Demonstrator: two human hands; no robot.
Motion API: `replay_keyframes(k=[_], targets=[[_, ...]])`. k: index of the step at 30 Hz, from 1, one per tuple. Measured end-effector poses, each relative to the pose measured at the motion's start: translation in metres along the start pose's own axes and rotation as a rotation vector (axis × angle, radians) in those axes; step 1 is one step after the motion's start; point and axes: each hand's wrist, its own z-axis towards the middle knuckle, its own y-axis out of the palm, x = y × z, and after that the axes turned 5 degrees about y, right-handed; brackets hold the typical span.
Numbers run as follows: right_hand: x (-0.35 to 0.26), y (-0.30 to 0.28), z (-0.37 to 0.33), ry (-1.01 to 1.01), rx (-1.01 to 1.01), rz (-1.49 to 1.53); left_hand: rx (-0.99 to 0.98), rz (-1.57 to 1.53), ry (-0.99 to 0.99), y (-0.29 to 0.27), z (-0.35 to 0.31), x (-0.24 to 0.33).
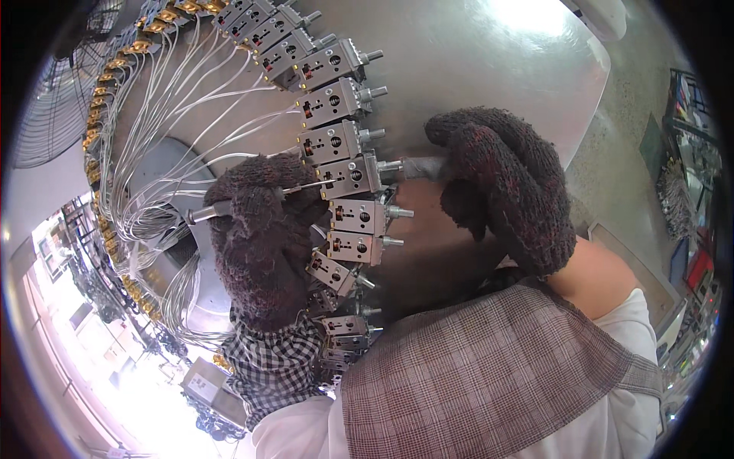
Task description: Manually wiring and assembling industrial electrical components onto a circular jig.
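Observation:
Both my hands wear dark knitted gloves. My left hand (256, 245) is closed around a slim screwdriver-like tool (306, 187). Its thin metal tip reaches the slotted face of a small metal control box (348, 177), and its grey end sticks out on the left of the glove. From the other side, my right hand (512, 183) grips a grey cylindrical tool (424, 167), which meets the shaft of that same box. Part of this tool is hidden inside the glove. Similar boxes (358, 216) with threaded shafts stand in a curved row above and below.
Thin silvery lines (153, 145) run from the boxes towards an arc of brass fittings (99, 115) on the left. Everything sits about a round metal table (459, 61). A wire-guarded fan (57, 115) is at the far left, and shelving (688, 115) stands at the right.

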Motion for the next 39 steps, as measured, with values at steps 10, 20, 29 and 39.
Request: replay_keyframes(k=[10, 20, 29, 39], targets=[[-0.005, 0.000, -0.004, 0.035, 0.030, 0.028, -0.032, -0.168, -0.030, -0.003, -0.001, 0.000], [0.011, 0.002, 0.002, -0.404, 0.133, 0.055, -0.004, -0.113, -0.097, 0.001, 0.003, 0.000], [-0.010, -0.004, 0.000, 0.037, -0.004, -0.042, -0.077, -0.249, -0.028, -0.003, 0.001, -0.003], [-0.010, -0.009, -0.003, 0.079, -0.007, 0.014, -0.006, -0.202, -0.104, 0.000, -0.001, 0.002]])
